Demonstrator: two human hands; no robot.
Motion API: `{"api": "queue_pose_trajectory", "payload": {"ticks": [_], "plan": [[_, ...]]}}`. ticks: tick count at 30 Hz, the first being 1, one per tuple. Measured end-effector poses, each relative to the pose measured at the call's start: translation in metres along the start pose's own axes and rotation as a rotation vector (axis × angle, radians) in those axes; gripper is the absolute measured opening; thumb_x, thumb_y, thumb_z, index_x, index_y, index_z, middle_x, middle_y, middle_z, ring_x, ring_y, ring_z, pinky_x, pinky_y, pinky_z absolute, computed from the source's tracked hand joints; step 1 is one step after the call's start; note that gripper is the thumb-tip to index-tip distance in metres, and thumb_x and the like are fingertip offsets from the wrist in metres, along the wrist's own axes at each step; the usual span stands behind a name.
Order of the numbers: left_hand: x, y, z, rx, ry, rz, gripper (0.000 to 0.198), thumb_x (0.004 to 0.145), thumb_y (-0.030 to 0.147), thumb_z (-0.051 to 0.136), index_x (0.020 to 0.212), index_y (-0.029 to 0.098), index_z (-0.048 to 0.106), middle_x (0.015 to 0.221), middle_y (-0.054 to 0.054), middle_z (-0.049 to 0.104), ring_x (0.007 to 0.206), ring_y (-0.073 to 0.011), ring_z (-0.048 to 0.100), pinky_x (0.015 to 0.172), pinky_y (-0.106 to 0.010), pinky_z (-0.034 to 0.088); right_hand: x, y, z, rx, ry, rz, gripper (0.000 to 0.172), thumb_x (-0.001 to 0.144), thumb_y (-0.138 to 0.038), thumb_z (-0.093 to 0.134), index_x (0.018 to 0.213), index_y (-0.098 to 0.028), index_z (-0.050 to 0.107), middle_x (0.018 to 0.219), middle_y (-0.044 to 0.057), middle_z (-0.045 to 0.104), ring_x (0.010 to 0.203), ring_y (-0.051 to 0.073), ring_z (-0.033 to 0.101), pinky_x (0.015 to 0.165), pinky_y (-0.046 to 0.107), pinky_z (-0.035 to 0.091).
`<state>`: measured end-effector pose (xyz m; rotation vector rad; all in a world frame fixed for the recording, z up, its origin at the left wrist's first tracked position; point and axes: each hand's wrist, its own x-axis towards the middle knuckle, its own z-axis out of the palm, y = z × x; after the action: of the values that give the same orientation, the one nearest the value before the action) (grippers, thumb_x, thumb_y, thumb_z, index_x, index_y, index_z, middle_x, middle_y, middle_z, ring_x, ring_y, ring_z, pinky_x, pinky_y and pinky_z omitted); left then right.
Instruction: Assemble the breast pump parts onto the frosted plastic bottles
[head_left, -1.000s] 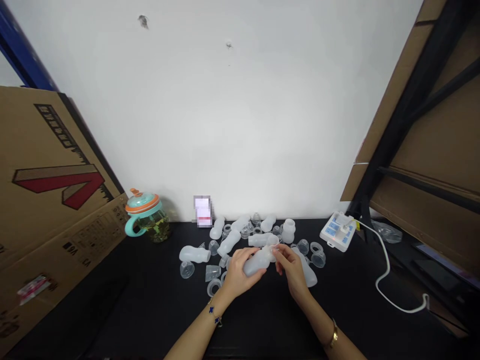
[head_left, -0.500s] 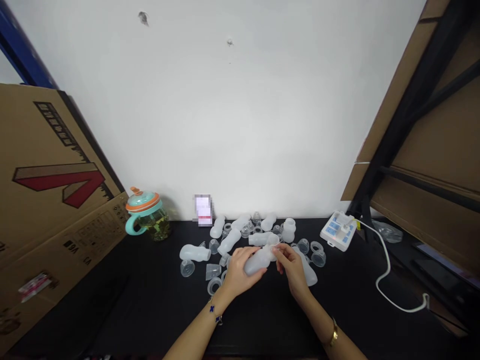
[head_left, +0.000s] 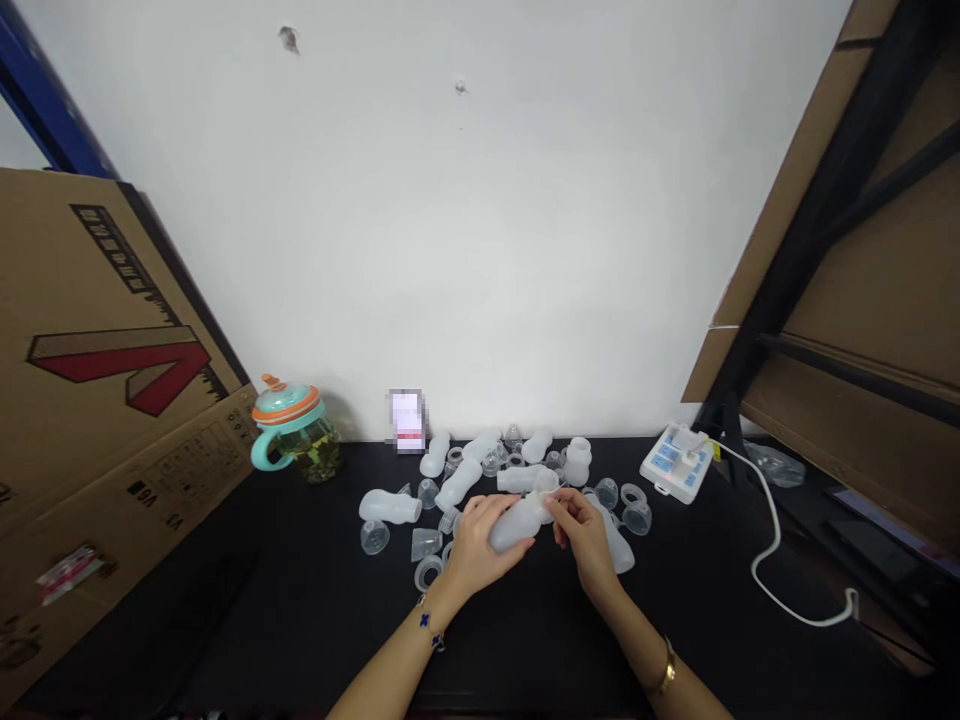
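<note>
My left hand [head_left: 484,540] is wrapped round the body of a frosted baby bottle [head_left: 516,523], tilted with its neck up and to the right. At the neck, the thumb and fingers of my right hand [head_left: 576,520] are pinched together against the bottle; whether a small part sits between them is too unclear to tell. Another bottle [head_left: 616,540] lies just behind my right hand. Left of my left hand are a clear ring [head_left: 429,573], a clear cup-shaped piece [head_left: 426,543] and a domed cap [head_left: 374,537].
Several more bottles lie farther back, among them one at the left [head_left: 386,505], while one stands upright [head_left: 577,462]. Clear caps [head_left: 637,517] and rings are scattered between. A lidded tea jug [head_left: 296,435], a lit phone [head_left: 408,420], a white power strip [head_left: 677,462] with cable and cardboard boxes [head_left: 112,400] surround them.
Almost nothing differs. Both hands keep their hold on the bottle, with only a very slight shift of the fingers at its neck.
</note>
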<state>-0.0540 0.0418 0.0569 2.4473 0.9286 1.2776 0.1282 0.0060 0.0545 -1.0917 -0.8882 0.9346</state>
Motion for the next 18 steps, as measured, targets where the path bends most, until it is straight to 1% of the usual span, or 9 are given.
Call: {"api": "queue_pose_trajectory", "payload": {"ticks": [6, 12, 18], "plan": [[0.0007, 0.0002, -0.0001, 0.015, 0.008, 0.031, 0.044, 0.078, 0.034, 0.077, 0.118, 0.024, 0.061, 0.113, -0.007, 0.073, 0.1, -0.0272, 0.068, 0.088, -0.043, 0.053, -0.0007, -0.0007, 0.0004, 0.002, 0.0, -0.014, 0.034, 0.075, -0.05, 0.078, 0.081, -0.019, 0.064, 0.049, -0.009, 0.043, 0.041, 0.007, 0.037, 0.04, 0.02, 0.027], [0.0014, 0.0008, -0.0004, 0.023, 0.02, 0.048, 0.043, 0.078, 0.034, 0.077, 0.117, 0.023, 0.061, 0.112, -0.007, 0.073, 0.1, -0.0265, 0.069, 0.088, -0.042, 0.052, 0.0012, 0.0038, -0.002, -0.015, -0.014, -0.021, 0.034, 0.076, -0.049, 0.078, 0.08, -0.019, 0.063, 0.049, -0.009, 0.042, 0.041, 0.007, 0.036, 0.041, 0.02, 0.026], [0.0017, 0.0003, 0.0, 0.017, 0.024, 0.063, 0.044, 0.078, 0.033, 0.077, 0.118, 0.024, 0.061, 0.113, -0.007, 0.074, 0.101, -0.027, 0.069, 0.089, -0.042, 0.051, 0.0034, 0.0059, -0.0031, -0.031, -0.019, -0.026, 0.035, 0.078, -0.049, 0.076, 0.079, -0.019, 0.06, 0.048, -0.01, 0.041, 0.04, 0.006, 0.034, 0.042, 0.021, 0.022]]}}
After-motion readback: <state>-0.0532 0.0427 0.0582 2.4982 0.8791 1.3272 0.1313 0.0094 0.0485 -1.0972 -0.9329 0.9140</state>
